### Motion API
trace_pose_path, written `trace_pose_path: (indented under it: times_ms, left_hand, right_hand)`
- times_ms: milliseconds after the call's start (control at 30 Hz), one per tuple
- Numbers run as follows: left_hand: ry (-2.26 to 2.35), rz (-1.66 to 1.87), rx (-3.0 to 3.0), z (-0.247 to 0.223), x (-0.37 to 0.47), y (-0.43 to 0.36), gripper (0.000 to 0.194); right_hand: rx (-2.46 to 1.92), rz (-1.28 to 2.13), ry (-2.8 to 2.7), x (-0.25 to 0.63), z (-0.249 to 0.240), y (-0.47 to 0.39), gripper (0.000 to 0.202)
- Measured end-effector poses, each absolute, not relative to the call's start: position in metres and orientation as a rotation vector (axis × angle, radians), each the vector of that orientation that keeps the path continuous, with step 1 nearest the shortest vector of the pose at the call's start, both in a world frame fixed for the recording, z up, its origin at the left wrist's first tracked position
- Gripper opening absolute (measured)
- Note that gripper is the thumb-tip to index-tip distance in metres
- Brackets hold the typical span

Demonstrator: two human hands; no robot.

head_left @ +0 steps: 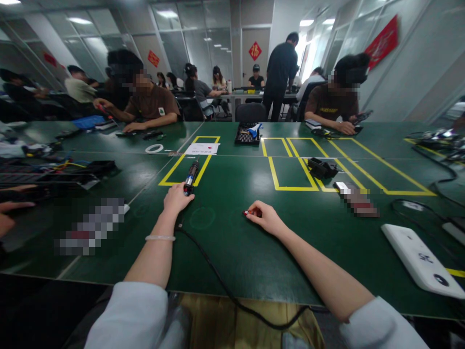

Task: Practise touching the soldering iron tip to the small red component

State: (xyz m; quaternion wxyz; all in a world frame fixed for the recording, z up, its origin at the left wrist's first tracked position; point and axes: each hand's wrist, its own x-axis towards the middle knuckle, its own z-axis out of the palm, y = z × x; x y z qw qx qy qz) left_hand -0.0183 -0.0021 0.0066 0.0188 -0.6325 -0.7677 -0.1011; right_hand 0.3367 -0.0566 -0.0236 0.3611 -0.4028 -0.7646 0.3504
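Observation:
My left hand (pixel 176 198) is closed around the rear end of an electric screwdriver (pixel 191 175), a dark tool with a silver-blue band. The tool lies pointing away from me, its tip inside a yellow taped rectangle. A black cable (pixel 207 264) runs from near my left wrist over the table's front edge. Farther right, my right hand (pixel 268 219) rests low over the green table (pixel 232 261), fingers closed on a small red object (pixel 246 213). Most of that object is hidden by my fingers, so its kind is unclear.
A black tray (pixel 247 134) stands at the back, a white paper (pixel 202 149) and tape roll (pixel 154 148) left of it. A black part (pixel 321 168) sits right, with a white power bank (pixel 421 259) nearer. Co-workers sit across the table; another person's hand shows at far left.

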Motion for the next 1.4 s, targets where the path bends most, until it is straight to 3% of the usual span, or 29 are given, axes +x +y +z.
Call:
trace_pose_path:
  times_ms: [300,600,867,1133,1400]
  left_hand:
    - [-2.263,-0.442,-2.131,0.002,0.039,-0.016,0.055]
    - [-1.851,-0.666,-2.634,-0.009,0.110,-0.041,0.068]
    - [-1.591,-0.727,-2.931,-0.004,0.130,-0.055,0.069]
    - [-1.537,-0.689,-2.954,-0.001,0.133,-0.061,0.068]
    - [-1.634,-0.550,-2.748,0.004,0.147,-0.068,0.060]
  right_hand:
    - [-1.050,0.921,-1.908,0.333,-0.023,-0.056,0.014]
    - [-1.049,0.910,-1.885,0.334,-0.022,-0.057,0.018]
    - [-0.967,0.720,-1.991,0.335,-0.026,-0.055,0.008]
    - [-0.998,0.608,-2.087,0.333,-0.023,-0.059,0.004]
    - [-1.003,0.573,-2.078,0.335,-0.018,-0.062,0.014]
